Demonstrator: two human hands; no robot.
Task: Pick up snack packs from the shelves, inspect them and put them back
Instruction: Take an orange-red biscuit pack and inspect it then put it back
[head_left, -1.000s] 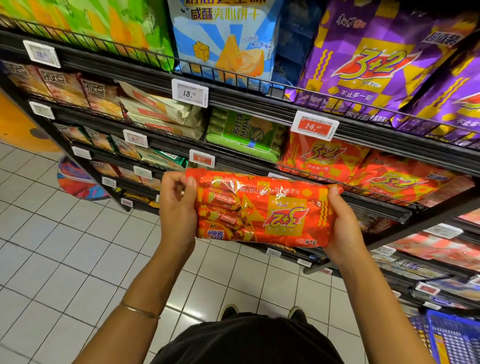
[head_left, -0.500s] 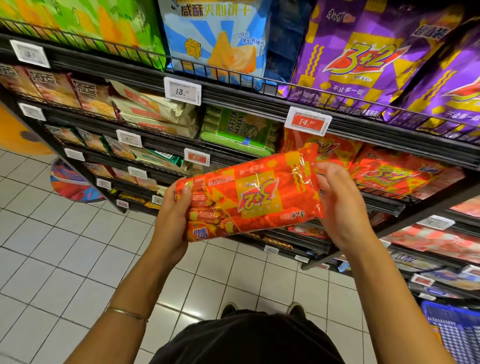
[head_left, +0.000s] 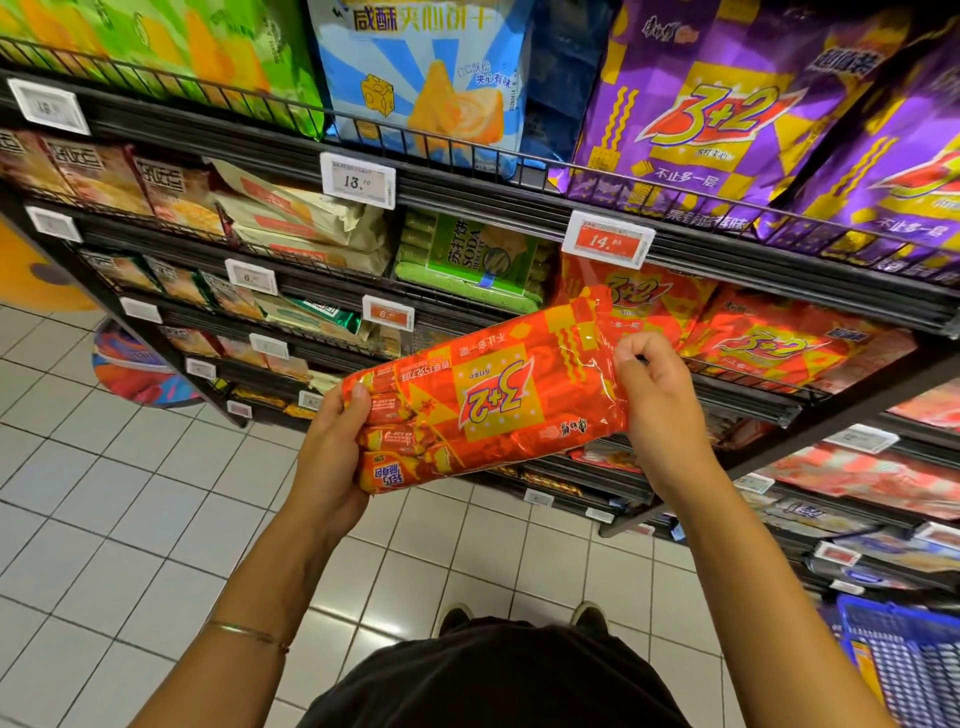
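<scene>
Head view, your only one: you hold the orange snack pack (head_left: 498, 405) in front of the black wire shelves (head_left: 519, 208), tilted so its right end rises toward the red price tag (head_left: 607, 240). The "3+2" print on the pack reads upside down to you. Your left hand (head_left: 332, 452) cups the lower left end, thumb laid across the front and the other fingers wrapped behind, out of sight. Your right hand (head_left: 660, 395) grips the upper right end, fingers curled and pinching the crinkled wrapper edge. Below and right of that red price tag, matching orange packs (head_left: 769, 353) lie on the shelf, just behind the held pack's raised end. Left of the tag sits a green soda biscuit pack (head_left: 467, 265). Above the tag stand purple bags (head_left: 717, 114).
</scene>
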